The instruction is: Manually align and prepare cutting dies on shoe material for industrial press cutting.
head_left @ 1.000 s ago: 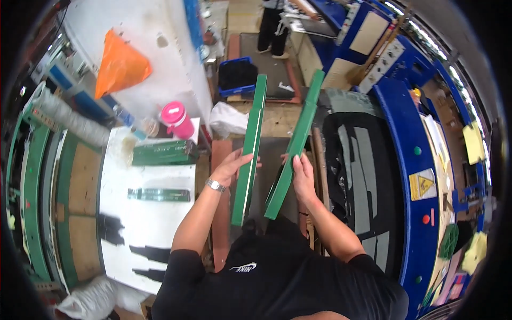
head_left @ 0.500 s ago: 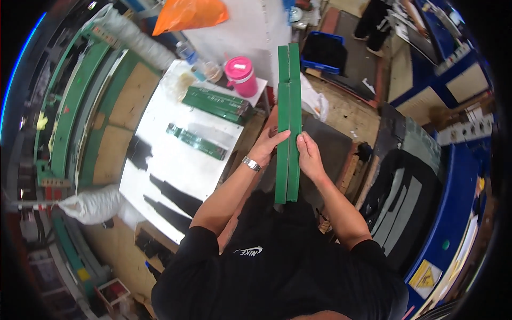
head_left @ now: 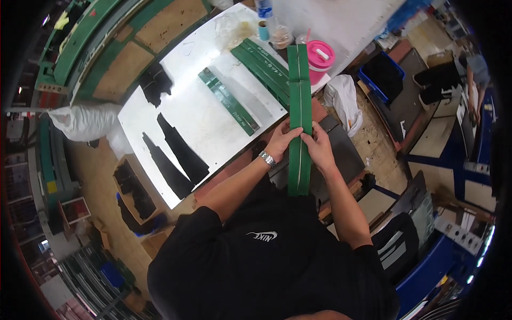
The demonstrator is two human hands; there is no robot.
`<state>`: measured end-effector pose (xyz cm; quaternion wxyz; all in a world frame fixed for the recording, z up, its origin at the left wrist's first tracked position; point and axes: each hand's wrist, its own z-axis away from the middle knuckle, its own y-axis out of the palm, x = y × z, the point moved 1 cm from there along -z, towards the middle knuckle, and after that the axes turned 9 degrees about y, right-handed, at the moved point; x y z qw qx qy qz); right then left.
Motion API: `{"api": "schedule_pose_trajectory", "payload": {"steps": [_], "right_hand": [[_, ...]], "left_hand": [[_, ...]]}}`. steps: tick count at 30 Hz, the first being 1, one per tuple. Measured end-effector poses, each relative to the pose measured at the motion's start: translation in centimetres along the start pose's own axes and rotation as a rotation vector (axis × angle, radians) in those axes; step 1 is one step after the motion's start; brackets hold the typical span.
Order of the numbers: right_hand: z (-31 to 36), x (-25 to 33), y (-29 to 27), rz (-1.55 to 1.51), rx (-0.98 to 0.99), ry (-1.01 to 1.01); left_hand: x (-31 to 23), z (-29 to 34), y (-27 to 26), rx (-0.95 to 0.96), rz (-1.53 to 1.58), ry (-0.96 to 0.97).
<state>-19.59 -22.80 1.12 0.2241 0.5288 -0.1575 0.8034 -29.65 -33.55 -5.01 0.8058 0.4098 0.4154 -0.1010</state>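
In front of my body I hold a long, narrow green template, upright in view, with a seam running down its length and a step in its outline near the far end. My left hand, with a metal-banded watch at the wrist, is closed on its left side. My right hand is closed on its right side, level with the left. Both thumbs press close to the seam. Left of my hands, a similar green template with white marks lies on the white table. Farther back lies a larger green stack, partly hidden behind the held template.
Black cut pieces lie along the table's left side. A pink lidded mug and a water bottle stand at the back. A white bag and a blue crate lie to the right. Another person is at far right.
My view has turned, so the table has shifted right and up in the picture. The template's two halves now sit closer together, and my hands have drawn nearer each other on it.
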Motion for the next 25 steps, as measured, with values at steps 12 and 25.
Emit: {"api": "schedule_pose_trajectory", "payload": {"steps": [12, 25], "right_hand": [[-19.8, -2.6, 10.8, 0.007, 0.165, 0.442], [-33.3, -9.5, 14.1, 0.261, 0.205, 0.397]], "left_hand": [[-1.9, -7.9, -13.9, -0.269, 0.286, -0.26], [-1.6, -17.6, -21.4, -0.514, 0.299, -0.226]]}}
